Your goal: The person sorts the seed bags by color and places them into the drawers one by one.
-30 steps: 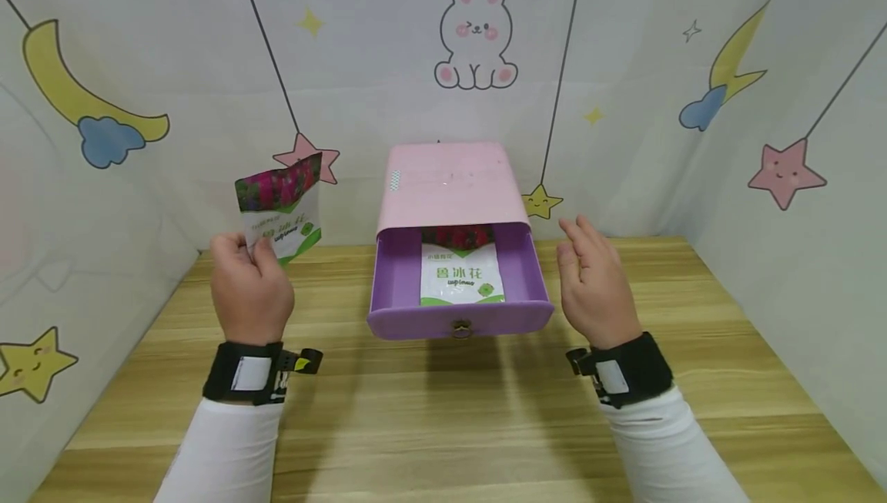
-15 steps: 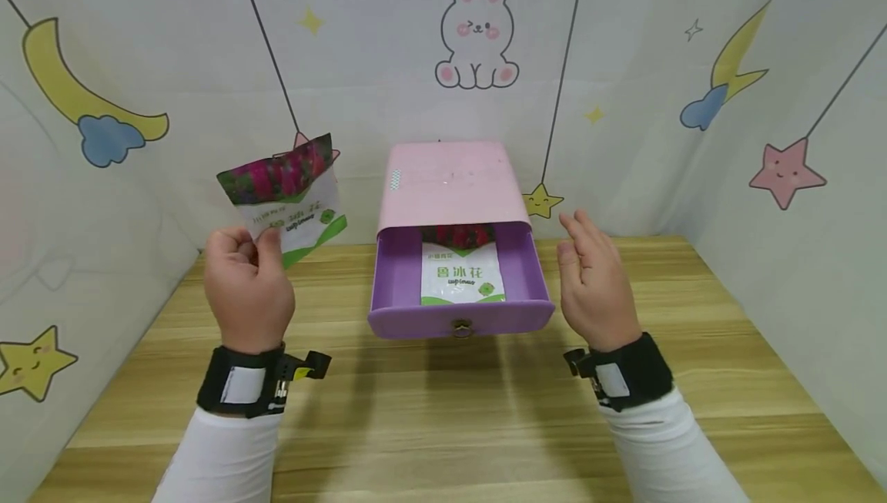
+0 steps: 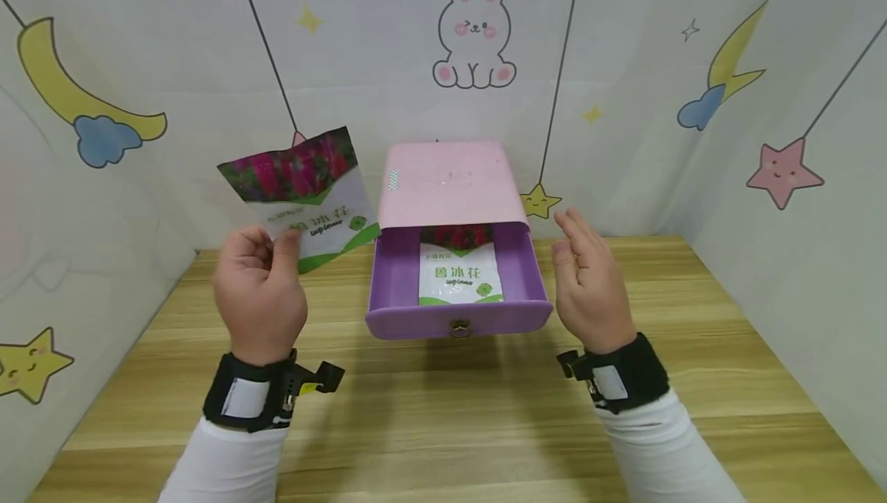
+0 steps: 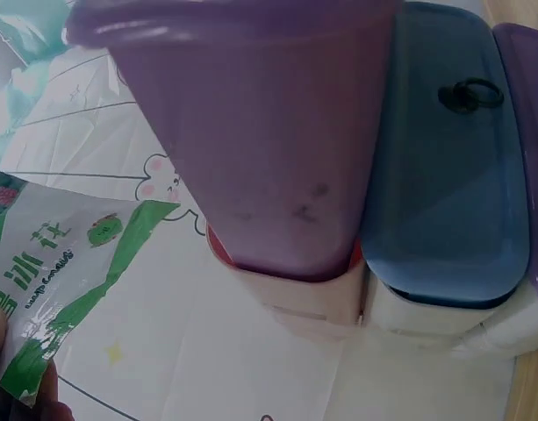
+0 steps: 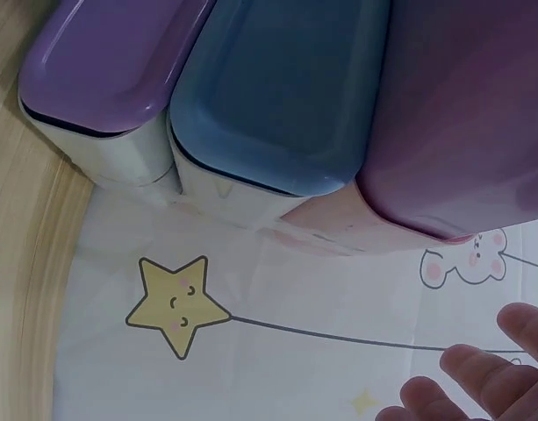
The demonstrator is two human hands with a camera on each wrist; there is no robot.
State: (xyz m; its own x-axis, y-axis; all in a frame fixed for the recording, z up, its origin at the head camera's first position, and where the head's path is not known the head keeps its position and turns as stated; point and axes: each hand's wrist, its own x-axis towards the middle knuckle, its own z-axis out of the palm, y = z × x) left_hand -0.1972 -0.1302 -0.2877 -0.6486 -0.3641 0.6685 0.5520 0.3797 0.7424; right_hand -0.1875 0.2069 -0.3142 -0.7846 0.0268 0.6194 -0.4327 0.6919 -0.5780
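Note:
My left hand (image 3: 262,295) pinches a seed packet (image 3: 315,210) by its lower left corner, with red-pink flowers and green lettering on its front. It is held up left of the pink drawer cabinet (image 3: 450,183), its right corner overlapping the cabinet's edge in the head view. The cabinet's purple top drawer (image 3: 398,276) is pulled out. Inside lies a second, like seed packet (image 3: 460,276), its top end under the cabinet roof. To the right of the drawer my right hand (image 3: 594,287) is raised with fingers extended, holding nothing.
Beneath the pulled-out drawer, a blue drawer (image 4: 448,175) and a lower purple drawer (image 5: 111,61) are closed. The cabinet stands on a wood-grain table (image 3: 443,426). Behind it hangs a white cloth (image 3: 388,64) printed with a rabbit, stars and moons.
The left hand has brought the seed packet rightward, nearer the cabinet, and its printed face has turned more toward the head camera. My right hand and the drawer stay nearly where they were.

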